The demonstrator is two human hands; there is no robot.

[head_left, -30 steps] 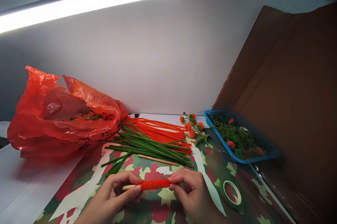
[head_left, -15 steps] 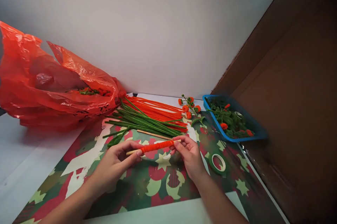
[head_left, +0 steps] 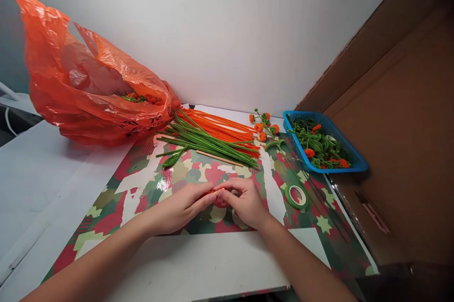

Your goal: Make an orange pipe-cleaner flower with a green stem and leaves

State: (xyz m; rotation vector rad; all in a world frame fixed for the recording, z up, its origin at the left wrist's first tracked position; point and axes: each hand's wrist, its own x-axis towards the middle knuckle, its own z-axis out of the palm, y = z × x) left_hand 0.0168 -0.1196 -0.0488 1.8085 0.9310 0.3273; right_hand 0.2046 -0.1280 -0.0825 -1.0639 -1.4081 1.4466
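Note:
My left hand (head_left: 184, 207) and my right hand (head_left: 243, 200) meet fingertip to fingertip over the patterned paper (head_left: 142, 188). Between the pinched fingers only a small orange bit of the orange-wrapped stick (head_left: 213, 192) shows; the rest is hidden by the hands. Both hands are closed on it. Behind them lie a bare wooden stick (head_left: 220, 158), green pipe cleaners (head_left: 209, 143) and orange pipe cleaners (head_left: 220, 124).
A big orange plastic bag (head_left: 88, 89) stands at the back left. A blue basket (head_left: 354, 162) with green and orange pieces sits at the right, a sprig of orange pom-poms (head_left: 264, 127) beside it. A green tape roll (head_left: 297, 195) lies right of my hands. Brown cardboard (head_left: 400, 127) walls the right side.
The view tilted down and my hands came together. The orange-wrapped stick, held out lengthwise between them before, is now almost wholly covered by the fingers.

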